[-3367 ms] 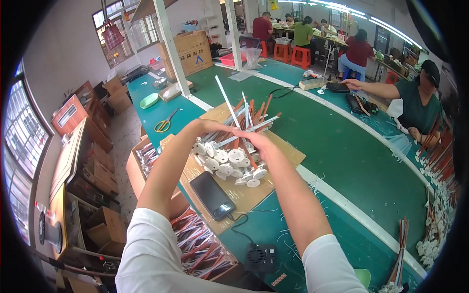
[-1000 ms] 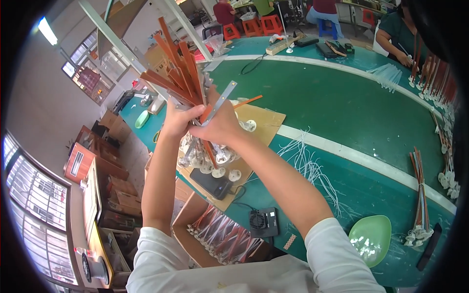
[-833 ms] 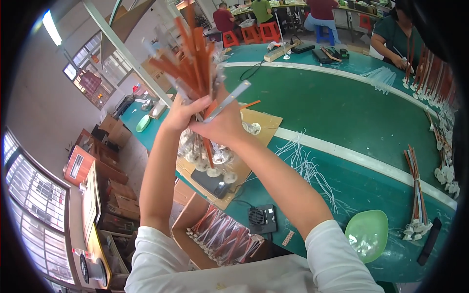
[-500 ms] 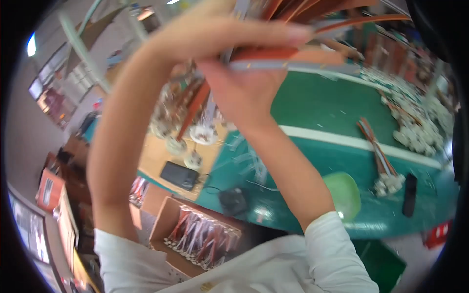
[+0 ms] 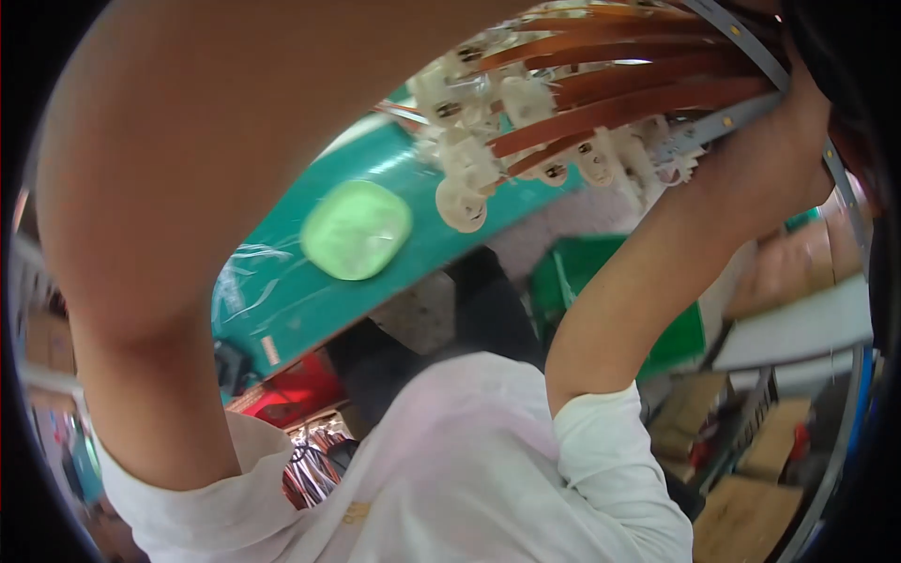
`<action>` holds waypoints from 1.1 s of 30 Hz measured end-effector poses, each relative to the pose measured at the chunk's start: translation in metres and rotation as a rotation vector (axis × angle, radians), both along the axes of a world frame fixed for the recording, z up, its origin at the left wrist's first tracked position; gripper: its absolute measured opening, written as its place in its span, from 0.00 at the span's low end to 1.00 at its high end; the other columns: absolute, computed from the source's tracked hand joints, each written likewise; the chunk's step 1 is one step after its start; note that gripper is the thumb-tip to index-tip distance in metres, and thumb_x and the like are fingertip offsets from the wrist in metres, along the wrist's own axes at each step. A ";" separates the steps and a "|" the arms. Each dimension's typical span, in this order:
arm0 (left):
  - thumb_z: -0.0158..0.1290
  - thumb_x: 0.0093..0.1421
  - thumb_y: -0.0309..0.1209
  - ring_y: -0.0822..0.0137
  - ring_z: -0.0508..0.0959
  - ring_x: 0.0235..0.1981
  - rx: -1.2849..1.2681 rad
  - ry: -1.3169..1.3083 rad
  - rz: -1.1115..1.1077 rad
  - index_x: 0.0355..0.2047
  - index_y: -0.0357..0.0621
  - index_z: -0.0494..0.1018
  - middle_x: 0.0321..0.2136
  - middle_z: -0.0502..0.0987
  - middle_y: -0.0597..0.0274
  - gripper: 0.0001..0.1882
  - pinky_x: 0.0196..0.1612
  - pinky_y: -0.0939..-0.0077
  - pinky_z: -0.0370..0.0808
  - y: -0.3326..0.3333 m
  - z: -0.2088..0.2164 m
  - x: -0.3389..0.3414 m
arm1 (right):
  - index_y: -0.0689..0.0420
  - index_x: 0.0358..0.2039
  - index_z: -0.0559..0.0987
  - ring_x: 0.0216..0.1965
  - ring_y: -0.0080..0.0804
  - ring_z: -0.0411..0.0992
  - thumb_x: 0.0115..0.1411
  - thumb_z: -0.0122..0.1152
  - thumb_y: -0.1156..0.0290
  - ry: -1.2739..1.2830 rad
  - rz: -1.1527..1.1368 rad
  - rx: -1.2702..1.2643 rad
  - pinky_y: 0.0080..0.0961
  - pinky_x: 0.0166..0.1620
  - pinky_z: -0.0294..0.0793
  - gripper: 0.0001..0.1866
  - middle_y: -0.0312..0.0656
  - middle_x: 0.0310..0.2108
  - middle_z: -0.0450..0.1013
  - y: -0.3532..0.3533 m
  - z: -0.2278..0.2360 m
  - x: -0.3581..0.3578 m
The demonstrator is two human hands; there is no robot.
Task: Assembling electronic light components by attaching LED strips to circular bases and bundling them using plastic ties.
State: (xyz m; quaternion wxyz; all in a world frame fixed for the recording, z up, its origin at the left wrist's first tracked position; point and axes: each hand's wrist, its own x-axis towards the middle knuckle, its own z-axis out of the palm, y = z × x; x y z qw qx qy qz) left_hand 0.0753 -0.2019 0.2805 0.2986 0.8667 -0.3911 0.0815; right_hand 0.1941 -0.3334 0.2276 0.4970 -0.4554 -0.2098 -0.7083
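A bundle of thin flexible strips (image 5: pixel 624 98) spans the upper right, some copper-brown, others grey-white with small yellow squares like LEDs. White plastic end pieces (image 5: pixel 462 202) cluster at its left end and dangle over the table edge. My right hand (image 5: pixel 793 141) is raised at the right rim, closed around the strips' gathered end; its fingertips are partly lost in the dark edge. My left forearm (image 5: pixel 235 141) crosses the top left close to the camera, and the hand beyond it lies outside the picture.
Below the bundle lies a green table (image 5: pixel 300 324) with a light green dish (image 5: pixel 357 230) and clear plastic scraps (image 5: pixel 239 291). A green crate (image 5: pixel 680 338) stands on the floor. Cardboard boxes (image 5: pixel 751 525) are at the lower right; a box of strips (image 5: pixel 319 450) sits beside my left sleeve.
My view and body have turned rightward. The strip bundle, earlier before both hands at top centre, now hangs at the upper right in my right hand. My left hand has left the picture.
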 end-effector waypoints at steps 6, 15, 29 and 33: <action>0.58 0.54 0.49 0.59 0.77 0.36 -0.179 0.173 -0.409 0.47 0.48 0.75 0.36 0.79 0.52 0.25 0.43 0.69 0.73 -0.202 -0.063 0.131 | 0.68 0.37 0.79 0.31 0.23 0.74 0.56 0.58 0.81 0.431 0.522 0.391 0.23 0.46 0.76 0.08 0.40 0.31 0.76 -0.131 -0.060 0.017; 0.58 0.52 0.53 0.53 0.77 0.40 -0.183 0.134 -0.649 0.53 0.47 0.70 0.39 0.79 0.50 0.33 0.47 0.63 0.72 -0.370 -0.171 0.300 | 0.52 0.70 0.51 0.50 0.13 0.59 0.75 0.30 0.53 0.263 -0.013 0.352 0.14 0.59 0.59 0.29 0.34 0.54 0.62 -0.251 -0.200 0.131; 0.63 0.45 0.43 0.49 0.74 0.49 0.445 -0.100 -0.514 0.28 0.39 0.74 0.36 0.77 0.53 0.20 0.59 0.48 0.66 -0.082 -0.267 0.337 | 0.71 0.40 0.71 0.37 0.45 0.77 0.51 0.63 0.71 0.737 -0.070 1.372 0.40 0.43 0.83 0.20 0.55 0.40 0.74 -0.337 -0.425 0.195; 0.62 0.46 0.47 0.55 0.75 0.47 0.552 0.045 -0.488 0.24 0.42 0.75 0.33 0.78 0.60 0.19 0.57 0.51 0.67 -0.059 -0.294 0.324 | 0.75 0.41 0.68 0.36 0.50 0.78 0.51 0.60 0.68 0.717 -0.036 1.680 0.45 0.39 0.84 0.24 0.57 0.40 0.75 -0.331 -0.520 0.205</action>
